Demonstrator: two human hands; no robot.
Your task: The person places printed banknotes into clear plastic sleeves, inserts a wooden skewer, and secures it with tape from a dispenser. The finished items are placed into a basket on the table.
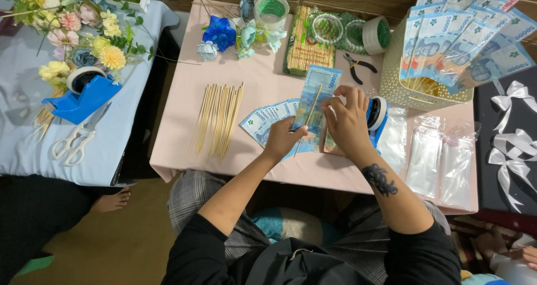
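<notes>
At the far left, toward nine o'clock, a bunch of artificial flowers (72, 22) in yellow, pink and cream lay on a bench draped in pale blue cloth (128, 123), with a blue tape dispenser (84, 95) just below it and a pair of white-handled scissors (75, 142) at about eight o'clock. To the right stood a second bench under a pink cloth (184, 128), where a row of bamboo skewers (218, 117) lay side by side, well apart from the blue fabric flowers (221, 33) at eleven o'clock. Near the centre, a fan of blue banknotes (265, 120) rested on the pink cloth. The left hand (283, 139) pinched the lower edge of a single blue banknote (316, 97) held upright above the fan, with a thin skewer (311, 109) lying along its face. The right hand (347, 120), fingers curled, touched that banknote's right edge and hid part of a second blue tape dispenser (377, 114) just beside it; whether it gripped anything could not be told. At twelve o'clock lay a pack of skewers (305, 44), black-handled pliers (358, 67) and a roll of green tape (377, 34). Toward two o'clock a cream basket (408, 92) held banknotes mounted on sticks (464, 39). Clear plastic sleeves (442, 156) lay at three o'clock, and white ribbon bows (512, 134) at the far right.
</notes>
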